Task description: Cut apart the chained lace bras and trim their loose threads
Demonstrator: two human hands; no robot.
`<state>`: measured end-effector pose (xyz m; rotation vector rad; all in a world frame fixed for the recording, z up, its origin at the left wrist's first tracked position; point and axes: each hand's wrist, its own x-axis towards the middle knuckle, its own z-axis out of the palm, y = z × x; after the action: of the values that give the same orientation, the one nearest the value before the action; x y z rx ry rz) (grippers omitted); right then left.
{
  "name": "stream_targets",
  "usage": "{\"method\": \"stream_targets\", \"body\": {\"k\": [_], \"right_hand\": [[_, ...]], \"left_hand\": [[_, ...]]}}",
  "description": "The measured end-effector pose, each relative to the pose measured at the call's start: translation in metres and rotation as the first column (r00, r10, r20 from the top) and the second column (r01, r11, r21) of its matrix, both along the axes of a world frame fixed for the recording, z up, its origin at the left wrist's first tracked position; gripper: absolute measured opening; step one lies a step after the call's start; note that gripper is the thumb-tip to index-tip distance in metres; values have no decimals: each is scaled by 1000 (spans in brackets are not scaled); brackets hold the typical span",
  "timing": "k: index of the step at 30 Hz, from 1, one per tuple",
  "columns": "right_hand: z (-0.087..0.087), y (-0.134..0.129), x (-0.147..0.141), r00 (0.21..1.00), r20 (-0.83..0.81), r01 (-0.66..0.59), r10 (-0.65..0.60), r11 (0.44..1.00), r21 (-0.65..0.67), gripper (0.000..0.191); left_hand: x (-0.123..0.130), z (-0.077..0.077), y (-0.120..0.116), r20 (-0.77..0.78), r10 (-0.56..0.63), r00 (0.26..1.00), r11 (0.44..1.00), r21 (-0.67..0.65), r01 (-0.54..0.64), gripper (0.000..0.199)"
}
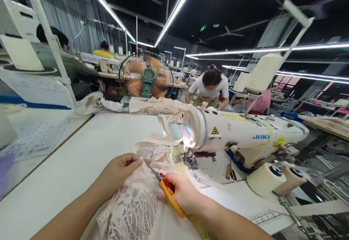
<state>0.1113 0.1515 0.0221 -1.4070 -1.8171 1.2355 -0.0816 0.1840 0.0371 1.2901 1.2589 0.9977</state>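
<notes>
My left hand [120,173] pinches the edge of a pale beige lace fabric [136,203], left of the sewing machine's needle area. My right hand [184,192] is wrapped round the handles of scissors [169,196] with orange and red grips. Their blades point up and left, and the tips lie close to my left fingertips at the fabric. The lace spreads below and between both hands and reaches back to the lit needle area of the white sewing machine [218,129].
Behind the worktable [109,131] are heaped beige fabric [160,105] and a fan [148,76]. Thread cones [265,178] and a small wooden-handled tool [228,171] sit at the right. A person in white [209,85] bends forward beyond the machine; another sits at the left.
</notes>
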Motion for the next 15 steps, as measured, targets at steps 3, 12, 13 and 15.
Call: {"method": "stream_targets", "body": {"k": [3, 12, 13, 15], "right_hand": [[-5, -5, 0, 999, -31, -43, 43, 999, -10, 33], [-23, -2, 5, 988, -147, -62, 54, 997, -54, 18], [-27, -1, 5, 986, -158, -61, 56, 998, -29, 18], [-34, 3, 5, 986, -155, -56, 55, 998, -1, 19]], "left_hand": [[-2, -2, 2, -27, -88, 996, 996, 28, 88, 31], [2, -8, 5, 78, 38, 996, 988, -152, -26, 31], [3, -9, 5, 101, 49, 994, 982, -188, -30, 31], [4, -11, 7, 144, 91, 985, 966, -252, -52, 31]]}}
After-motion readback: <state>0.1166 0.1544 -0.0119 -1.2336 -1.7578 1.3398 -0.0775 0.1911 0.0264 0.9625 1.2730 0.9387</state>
